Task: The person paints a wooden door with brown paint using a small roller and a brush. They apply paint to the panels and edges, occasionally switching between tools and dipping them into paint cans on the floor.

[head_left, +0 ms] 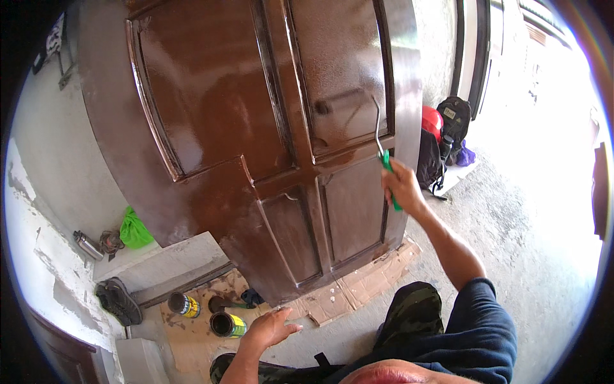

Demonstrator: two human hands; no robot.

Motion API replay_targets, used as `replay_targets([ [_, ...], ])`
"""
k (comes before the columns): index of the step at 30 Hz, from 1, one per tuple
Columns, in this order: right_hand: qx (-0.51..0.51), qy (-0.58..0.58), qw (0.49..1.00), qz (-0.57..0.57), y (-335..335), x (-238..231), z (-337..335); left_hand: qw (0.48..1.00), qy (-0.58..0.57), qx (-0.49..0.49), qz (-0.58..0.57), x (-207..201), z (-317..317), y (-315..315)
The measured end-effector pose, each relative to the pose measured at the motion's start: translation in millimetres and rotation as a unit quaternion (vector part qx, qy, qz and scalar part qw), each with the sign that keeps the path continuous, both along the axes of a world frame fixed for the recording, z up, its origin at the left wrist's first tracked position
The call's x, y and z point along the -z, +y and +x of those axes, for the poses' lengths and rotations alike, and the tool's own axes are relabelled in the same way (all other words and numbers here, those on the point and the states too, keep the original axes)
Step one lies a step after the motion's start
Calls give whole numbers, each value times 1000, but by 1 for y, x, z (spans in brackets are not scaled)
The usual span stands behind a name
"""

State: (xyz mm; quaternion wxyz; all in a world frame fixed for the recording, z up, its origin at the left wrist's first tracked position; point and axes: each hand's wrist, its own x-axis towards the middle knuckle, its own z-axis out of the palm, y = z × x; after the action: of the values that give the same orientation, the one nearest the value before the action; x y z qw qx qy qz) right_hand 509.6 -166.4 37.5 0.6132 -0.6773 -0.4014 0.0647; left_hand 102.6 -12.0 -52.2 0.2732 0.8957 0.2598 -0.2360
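A large brown panelled door [204, 109] stands upright in front of me, its upper panels glossy and its lower ones duller. My right hand [403, 187] is closed round the green handle of a paint roller [386, 160]. The roller's bent wire frame reaches up to a brown-coated head against the door's right upper panel. Low and nearer to me, my left hand [271, 328] holds nothing, its fingers apart. Just left of that hand is an open paint can [239, 327] with dark contents. A second can [190, 307] stands farther left.
Stained cardboard [358, 285] lies beneath the door and cans. Dark shoes [119, 301], a metal bottle [87, 244] and a green bag [134, 230] are at left. Backpacks [454, 125] and a red helmet [432, 121] rest by the right wall.
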Motion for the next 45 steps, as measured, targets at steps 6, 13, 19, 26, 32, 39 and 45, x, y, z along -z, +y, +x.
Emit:
replay_targets([
  [6,-35,140,989,32,-39,63,-25,1000,3,-18,-4,-3,4,-2],
  [13,-32,102,993,58,-1,41,-18,1000,26,-8,3,10,12,5],
  [19,3,-15,996,84,52,-90,19,999,-2,29,-17,6,17,0],
  [26,-43,-20,992,121,82,-238,41,994,-67,78,-30,-13,28,-18],
  [32,19,-42,998,33,57,-176,10,986,-123,101,-50,-16,30,-22],
  [39,51,25,991,-124,-2,-5,-47,990,-77,113,-40,-29,21,-23],
  [45,-6,169,986,-4,-40,-16,-48,993,-48,100,-39,-34,21,-25],
])
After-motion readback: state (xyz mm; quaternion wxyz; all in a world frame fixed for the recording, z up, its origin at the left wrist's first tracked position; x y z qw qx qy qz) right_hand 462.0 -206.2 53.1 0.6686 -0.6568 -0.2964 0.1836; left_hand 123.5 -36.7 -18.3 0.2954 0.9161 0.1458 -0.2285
